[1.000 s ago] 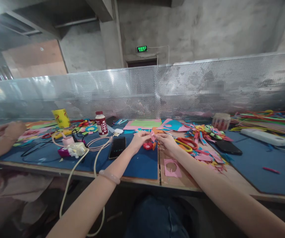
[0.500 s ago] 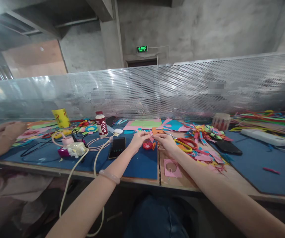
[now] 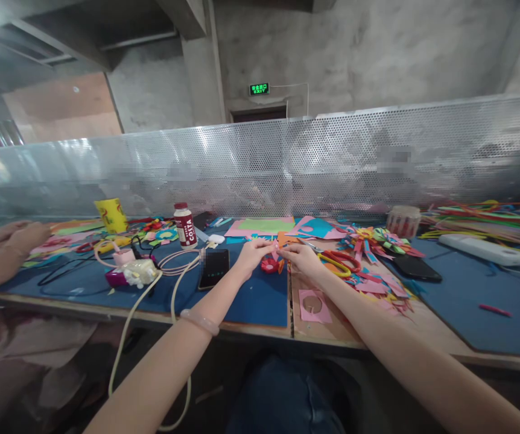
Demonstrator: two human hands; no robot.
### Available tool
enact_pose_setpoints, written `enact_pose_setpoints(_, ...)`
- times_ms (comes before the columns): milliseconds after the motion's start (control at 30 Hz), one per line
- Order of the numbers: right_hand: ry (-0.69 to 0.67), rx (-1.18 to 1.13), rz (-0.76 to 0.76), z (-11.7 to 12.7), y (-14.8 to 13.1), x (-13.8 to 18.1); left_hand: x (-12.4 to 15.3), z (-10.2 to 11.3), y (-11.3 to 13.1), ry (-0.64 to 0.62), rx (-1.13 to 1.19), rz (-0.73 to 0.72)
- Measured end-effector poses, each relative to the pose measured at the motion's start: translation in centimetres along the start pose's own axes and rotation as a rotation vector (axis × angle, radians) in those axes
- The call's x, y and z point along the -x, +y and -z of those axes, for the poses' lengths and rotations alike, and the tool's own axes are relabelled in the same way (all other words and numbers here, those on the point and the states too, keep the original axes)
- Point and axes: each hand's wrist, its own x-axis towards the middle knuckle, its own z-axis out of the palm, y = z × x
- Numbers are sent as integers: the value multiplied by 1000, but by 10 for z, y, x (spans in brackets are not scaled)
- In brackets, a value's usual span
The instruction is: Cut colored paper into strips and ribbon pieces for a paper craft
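Two hands on one pink paper scrap, craft desk

Surface: long wooden desk (image 3: 332, 334) laid with blue mats (image 3: 260, 298). A perforated metal screen (image 3: 287, 163) runs along its far edge. Bare concrete wall behind, with a green exit sign (image 3: 259, 89) above a doorway.

Item held: pink paper scrap (image 3: 279, 248), raised just above the desk at the seam between blue mat and bare wood. Its long axis seems to run crosswise, from one hand to the other. It is too small to tell which end is which.

Left hand (image 3: 253, 253): forearm stretched forward, pale bracelet (image 3: 199, 322) on the wrist, fingertips closed in a pinch on the scrap's left end.

Right hand (image 3: 303, 258): forearm coming in from the lower right, fingertips pinched on the scrap's right end. The two hands nearly meet.

Nearby:
- small red paper piece (image 3: 269, 265) on the mat, directly under the hands
- scissors (image 3: 336, 262) with orange and red handles, just right of the right hand
- pink sheet with a round hole (image 3: 314, 304), nearer the desk edge
- dark phone (image 3: 215, 268), left of the left hand
- brown bottle with white cap (image 3: 185, 226)
- yellow cup (image 3: 111, 215)
- heap of coloured paper flowers (image 3: 373, 241)
- white power strip (image 3: 486, 250)

Far left: another person's hand (image 3: 20, 238) rests on coloured paper.
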Motion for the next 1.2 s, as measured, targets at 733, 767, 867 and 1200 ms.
enact_pose_setpoints(733,-66,17,37,1,-2,3,2,0,5,2,58,21)
enact_pose_setpoints(767,-60,7,36,1,-3,4,2,-1,5,1,67,27)
enact_pose_setpoints(867,-57,-34,15,2,-4,4,2,-1,5,-10,119,54)
enact_pose_setpoints(1200,-220,-250,-67,5,-7,7,7,-5,12,-203,328,97)
